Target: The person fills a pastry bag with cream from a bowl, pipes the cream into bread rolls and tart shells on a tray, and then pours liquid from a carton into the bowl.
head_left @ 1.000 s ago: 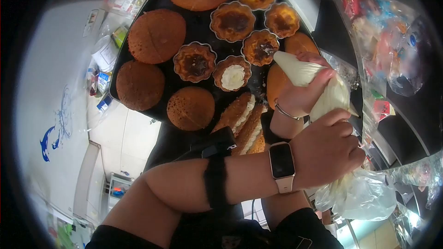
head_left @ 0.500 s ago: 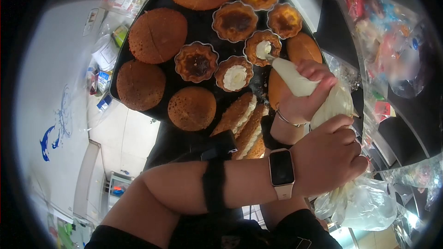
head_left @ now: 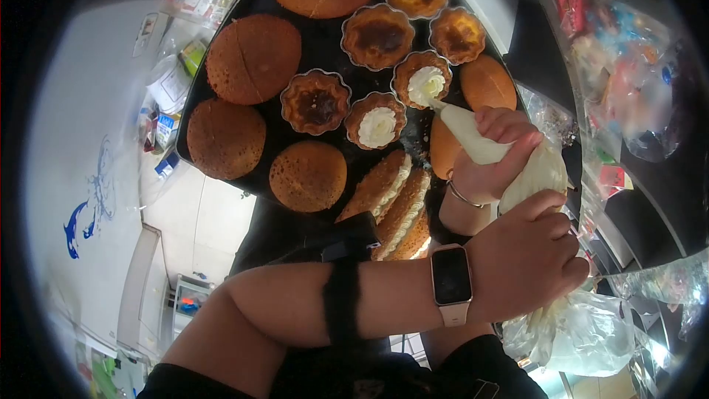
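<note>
My right hand, with a bangle at the wrist, is wrapped round the front of a piping bag filled with pale cream. The bag's tip is at the lower right edge of a fluted tart, touching or just beside a white cream swirl on it. Wearing a watch, my left hand is closed round the gathered rear of the bag. Loose clear plastic hangs below that hand. Another tart close by carries a cream swirl.
Uncreamed tarts and several round brown cakes share the dark tray. Cream-filled cake halves lean together at its near side. Plastic packages lie at the right, and a white tub is at the left.
The cream on the tart has grown from a small dab into a wide swirl. The bag's tip has shifted slightly right and down, off the tart's middle.
</note>
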A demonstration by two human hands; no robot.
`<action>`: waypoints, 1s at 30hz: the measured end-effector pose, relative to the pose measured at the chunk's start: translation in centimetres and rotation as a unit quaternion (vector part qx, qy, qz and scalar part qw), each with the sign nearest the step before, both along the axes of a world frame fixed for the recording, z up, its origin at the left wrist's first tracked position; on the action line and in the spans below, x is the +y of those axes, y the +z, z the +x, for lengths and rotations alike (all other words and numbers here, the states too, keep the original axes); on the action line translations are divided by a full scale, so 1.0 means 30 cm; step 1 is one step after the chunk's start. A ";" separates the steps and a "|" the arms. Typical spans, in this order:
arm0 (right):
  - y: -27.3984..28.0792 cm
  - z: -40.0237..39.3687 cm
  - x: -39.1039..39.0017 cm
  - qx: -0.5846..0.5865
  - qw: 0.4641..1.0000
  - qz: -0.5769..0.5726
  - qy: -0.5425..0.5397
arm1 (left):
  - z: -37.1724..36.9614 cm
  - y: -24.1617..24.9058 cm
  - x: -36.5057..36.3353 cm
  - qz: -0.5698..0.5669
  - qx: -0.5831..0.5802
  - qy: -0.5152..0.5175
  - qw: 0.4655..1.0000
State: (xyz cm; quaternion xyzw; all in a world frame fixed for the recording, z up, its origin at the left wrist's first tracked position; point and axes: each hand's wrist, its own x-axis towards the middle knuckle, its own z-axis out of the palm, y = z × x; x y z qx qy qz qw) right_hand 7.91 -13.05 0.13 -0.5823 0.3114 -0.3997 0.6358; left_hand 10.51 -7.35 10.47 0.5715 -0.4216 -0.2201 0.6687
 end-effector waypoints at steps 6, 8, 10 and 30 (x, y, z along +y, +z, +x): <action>0.038 0.109 -0.076 0.054 0.983 -0.099 -0.144 | 0.007 0.009 -0.027 -0.021 -0.012 0.025 0.999; 0.029 0.116 -0.151 0.006 0.998 0.005 -0.070 | 0.028 0.008 -0.047 -0.025 -0.012 0.054 0.998; -0.005 0.149 -0.193 -0.020 0.996 0.024 -0.081 | 0.066 -0.023 -0.069 -0.023 -0.017 0.074 0.997; -0.065 0.176 -0.238 -0.020 0.990 0.002 -0.137 | 0.094 -0.059 -0.090 -0.008 0.037 0.098 0.994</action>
